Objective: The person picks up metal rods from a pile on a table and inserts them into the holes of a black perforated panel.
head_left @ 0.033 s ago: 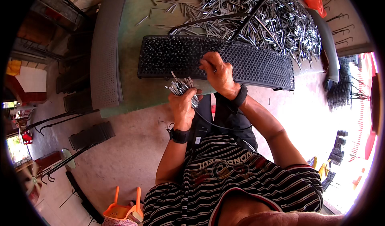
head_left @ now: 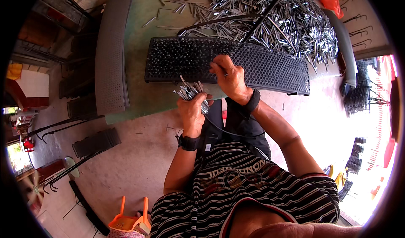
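Note:
My left hand (head_left: pixel 191 112) is closed round a bundle of short, thin metal rods (head_left: pixel 190 90), whose ends fan out beyond the thumb and fingers. Over the near part of a long black perforated rack (head_left: pixel 274 68), my right hand (head_left: pixel 231 77) is closed, fingers curled together at the holes. Whatever sits in those fingertips is too small or hidden to name. Metal tips fill many holes in the rack's left part; the right part shows open holes. Behind the rack lies a large heap of loose metal rods (head_left: pixel 291 27).
The rack lies on a green tabletop (head_left: pixel 137 65). A grey perforated panel (head_left: pixel 112 56) runs along the table's left side. Black bars (head_left: pixel 265 16) cross above the heap. An orange plastic bag (head_left: pixel 329 1) is at the far right, an orange chair (head_left: pixel 128 221) at lower left.

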Tool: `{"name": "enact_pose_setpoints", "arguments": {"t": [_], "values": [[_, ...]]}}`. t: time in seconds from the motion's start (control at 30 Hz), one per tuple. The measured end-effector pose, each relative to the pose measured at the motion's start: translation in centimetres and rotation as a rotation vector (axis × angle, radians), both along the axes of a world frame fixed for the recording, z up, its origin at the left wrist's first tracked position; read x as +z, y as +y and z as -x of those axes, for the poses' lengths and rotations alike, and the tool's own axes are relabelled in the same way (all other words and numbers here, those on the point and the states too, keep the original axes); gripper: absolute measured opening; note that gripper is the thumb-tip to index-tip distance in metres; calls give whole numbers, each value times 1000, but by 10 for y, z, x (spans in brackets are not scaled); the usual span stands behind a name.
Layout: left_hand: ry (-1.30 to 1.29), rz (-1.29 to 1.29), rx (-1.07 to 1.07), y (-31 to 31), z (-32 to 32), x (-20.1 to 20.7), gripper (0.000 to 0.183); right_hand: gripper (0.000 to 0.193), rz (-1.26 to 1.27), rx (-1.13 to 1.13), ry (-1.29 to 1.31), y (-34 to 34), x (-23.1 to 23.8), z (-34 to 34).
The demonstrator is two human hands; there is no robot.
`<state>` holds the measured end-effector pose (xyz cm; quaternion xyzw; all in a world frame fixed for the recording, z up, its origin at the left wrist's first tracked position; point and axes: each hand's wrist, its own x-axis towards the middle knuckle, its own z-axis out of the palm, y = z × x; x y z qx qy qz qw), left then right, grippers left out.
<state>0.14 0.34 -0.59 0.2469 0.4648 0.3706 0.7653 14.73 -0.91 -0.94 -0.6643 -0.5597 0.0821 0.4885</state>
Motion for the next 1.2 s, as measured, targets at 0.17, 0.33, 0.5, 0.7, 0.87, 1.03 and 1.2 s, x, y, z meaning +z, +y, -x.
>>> {"name": "enact_pose_setpoints", "arguments": {"t": [0.17, 0.33, 0.5, 0.7, 0.87, 1.03, 1.2], "values": [[-12, 9, 13, 1, 0, 0, 15, 14, -62, 11, 93, 2, 17, 10], [-29, -3, 18, 0, 1, 1, 15, 10, -66, 105, -381, 5, 13, 0], [-26, -7, 13, 1, 1, 6, 15, 10, 90, -65, -134, -5, 29, 9], [-55, 11, -17, -1, -4, 10, 16, 10, 324, 84, 430, -15, 35, 10], [-33, 49, -16, -1, -3, 6, 16, 16, 15, -53, 337, -9, 34, 17], [-18, 11, -18, -1, -1, 8, 16, 16, -19, -22, 246, -5, 13, 17], [-32, 33, 14, 0, 0, 6, 16, 12, -72, 93, -288, -2, 11, 9]]}}
